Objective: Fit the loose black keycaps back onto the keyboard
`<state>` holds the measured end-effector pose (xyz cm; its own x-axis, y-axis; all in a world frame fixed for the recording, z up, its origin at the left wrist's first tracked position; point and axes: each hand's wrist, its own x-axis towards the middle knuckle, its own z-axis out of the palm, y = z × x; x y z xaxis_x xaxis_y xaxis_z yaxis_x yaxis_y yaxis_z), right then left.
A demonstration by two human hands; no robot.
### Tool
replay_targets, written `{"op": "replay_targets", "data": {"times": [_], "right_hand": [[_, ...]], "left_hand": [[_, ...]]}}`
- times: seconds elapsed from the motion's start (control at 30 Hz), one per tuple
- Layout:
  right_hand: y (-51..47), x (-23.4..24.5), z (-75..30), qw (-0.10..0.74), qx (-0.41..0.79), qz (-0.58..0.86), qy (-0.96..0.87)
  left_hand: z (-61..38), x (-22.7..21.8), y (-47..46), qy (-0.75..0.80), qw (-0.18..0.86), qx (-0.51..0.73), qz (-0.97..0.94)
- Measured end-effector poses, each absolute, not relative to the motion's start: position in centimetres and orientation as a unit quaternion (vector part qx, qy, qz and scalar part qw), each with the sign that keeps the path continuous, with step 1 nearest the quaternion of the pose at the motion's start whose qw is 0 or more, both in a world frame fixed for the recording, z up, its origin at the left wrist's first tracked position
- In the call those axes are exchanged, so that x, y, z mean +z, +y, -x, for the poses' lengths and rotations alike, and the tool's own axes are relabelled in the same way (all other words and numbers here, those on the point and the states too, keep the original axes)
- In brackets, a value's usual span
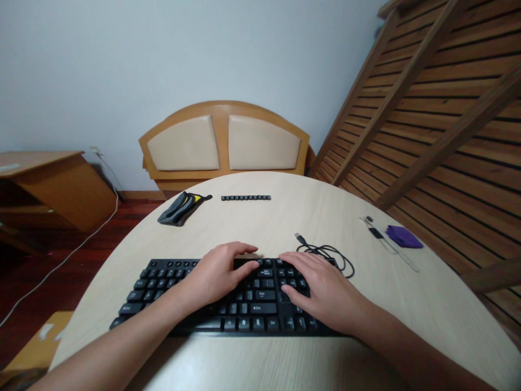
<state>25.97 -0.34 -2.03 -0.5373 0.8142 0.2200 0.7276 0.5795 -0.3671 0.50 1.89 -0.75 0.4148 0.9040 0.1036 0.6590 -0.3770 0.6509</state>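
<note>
A black computer keyboard point(262, 309) lies flat near the table's front edge. My left hand point(217, 274) is over its upper middle, thumb and index finger apart near the top row; its other fingers are hidden behind. My right hand point(321, 288) rests across the right end of the keyboard, fingers stretched towards the back edge and thumb spread out. Along the top left of the keyboard, several key positions look bare, without caps. Farther back, a neat row of small black keycaps point(246, 197) lies on the table.
On the round pale table point(277, 222), a coiled USB cable point(328, 250) lies behind the keyboard. A grey and yellow cloth item point(181, 210) sits back left. To the right are a wire tool with a black handle point(375, 233) and a purple cloth point(404, 237). A headboard point(222, 138) stands behind.
</note>
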Motion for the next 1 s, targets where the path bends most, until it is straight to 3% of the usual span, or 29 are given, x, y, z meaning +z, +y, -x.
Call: {"op": "replay_targets", "data": {"times": [0.23, 0.53, 0.8, 1.0], "right_hand": [[1.5, -2.4, -28.5, 0.178, 0.070, 0.469, -0.862], [3.8, -3.2, -31.9, 0.167, 0.030, 0.527, -0.833], [5.3, -1.6, -30.2, 0.178, 0.022, 0.588, -0.788], [11.3, -0.9, -27.0, 0.100, 0.026, 0.623, -0.775]], "left_hand": [[-1.1, -0.2, -0.4, 0.462, 0.146, 0.179, -0.856], [-3.4, -3.4, -1.7, 0.418, 0.027, 0.151, -0.895], [-4.0, -4.2, -1.5, 0.425, 0.011, 0.167, -0.890], [-4.0, -4.2, -1.5, 0.422, 0.029, 0.178, -0.888]]}}
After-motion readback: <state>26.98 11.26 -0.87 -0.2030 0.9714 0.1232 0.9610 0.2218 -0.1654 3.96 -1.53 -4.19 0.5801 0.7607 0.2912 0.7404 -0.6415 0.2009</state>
